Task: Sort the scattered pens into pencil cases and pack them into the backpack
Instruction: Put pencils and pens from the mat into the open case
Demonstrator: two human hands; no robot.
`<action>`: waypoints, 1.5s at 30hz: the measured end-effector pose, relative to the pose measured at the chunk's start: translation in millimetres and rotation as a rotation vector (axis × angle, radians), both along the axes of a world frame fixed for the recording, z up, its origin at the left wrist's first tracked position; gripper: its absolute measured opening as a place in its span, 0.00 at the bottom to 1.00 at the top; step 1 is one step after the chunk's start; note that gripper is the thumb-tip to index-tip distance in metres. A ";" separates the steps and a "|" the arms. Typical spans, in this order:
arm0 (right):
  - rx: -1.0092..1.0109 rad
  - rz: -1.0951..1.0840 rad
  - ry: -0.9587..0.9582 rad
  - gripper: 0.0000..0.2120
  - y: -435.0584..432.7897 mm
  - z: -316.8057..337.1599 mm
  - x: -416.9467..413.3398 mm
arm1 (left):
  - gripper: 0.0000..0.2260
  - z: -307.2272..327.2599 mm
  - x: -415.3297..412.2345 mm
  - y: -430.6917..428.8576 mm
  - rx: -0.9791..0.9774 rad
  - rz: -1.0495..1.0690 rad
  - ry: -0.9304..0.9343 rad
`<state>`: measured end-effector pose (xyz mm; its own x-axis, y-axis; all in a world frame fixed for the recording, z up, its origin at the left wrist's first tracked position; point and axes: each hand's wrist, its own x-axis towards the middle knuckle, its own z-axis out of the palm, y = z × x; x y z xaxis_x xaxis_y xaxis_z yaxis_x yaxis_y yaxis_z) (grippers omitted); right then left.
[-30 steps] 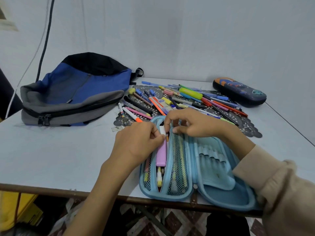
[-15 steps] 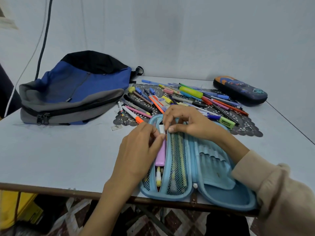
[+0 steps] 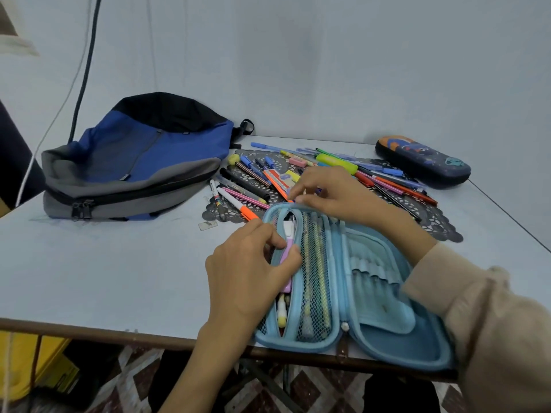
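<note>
Lowest in the frame, the blue pencil case [image 3: 387, 332] lies open with its near end right at the front edge of the bench [image 3: 104, 278], seemingly just over it. If you push hard toward yourself while stuffing, the case could slide off and spill what is already inside.

Just above, at centre, your left hand [image 3: 247, 275] pinches a purple marker [image 3: 285, 254] between thumb and fingertips. The marker lies in the narrow slot beside the mesh pocket [image 3: 313, 263]. That slot already holds other pens, so the marker may jam against them or snag the netting. If you force it, the mesh could tear.

Above that, your right hand [image 3: 328, 195] has its fingers curled and pinching at the far rim of the case, apparently to hold the slot open. If you let go early, the opening narrows on the marker.

Further up, the loose pens [image 3: 337, 163] lie heaped on a dark mat [image 3: 432, 225], close behind your right forearm. A careless sweep could roll some off the bench.

At the upper left the backpack [image 3: 143, 162] looks zipped shut, and at the upper right a dark pencil case [image 3: 423, 162] lies closed, so neither can take anything yet.
</note>
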<state>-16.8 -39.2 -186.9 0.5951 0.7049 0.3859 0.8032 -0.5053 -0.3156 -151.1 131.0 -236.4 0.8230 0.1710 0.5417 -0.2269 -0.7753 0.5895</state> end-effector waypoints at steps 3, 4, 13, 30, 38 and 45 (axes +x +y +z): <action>-0.417 0.011 -0.280 0.06 13.0 10.5 6.7 | 0.10 -1.9 0.7 -0.3 -0.018 0.003 0.001; -0.521 0.020 -0.352 0.07 18.0 12.4 8.0 | 0.10 -1.8 0.8 -0.7 -0.020 0.002 0.001; -0.849 0.208 -0.665 0.04 32.2 21.5 20.7 | 0.09 -1.9 0.2 0.7 -0.039 -0.006 0.003; -0.806 0.410 -0.788 0.08 22.8 28.9 18.7 | 0.09 -1.9 -0.6 -3.8 -0.027 0.027 0.029; -0.759 0.473 -0.862 0.08 19.6 32.1 10.4 | 0.09 -1.3 -0.4 -5.0 -0.045 0.025 0.044; -0.693 0.552 -0.826 0.04 16.0 27.9 3.0 | 0.09 -1.1 1.2 -4.6 -0.044 0.010 0.049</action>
<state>-13.7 -23.2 -159.0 -0.0985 0.9937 -0.0529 0.7953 0.1106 0.5961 -149.9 126.5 -237.6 0.8465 0.2018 0.4926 -0.1896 -0.7504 0.6332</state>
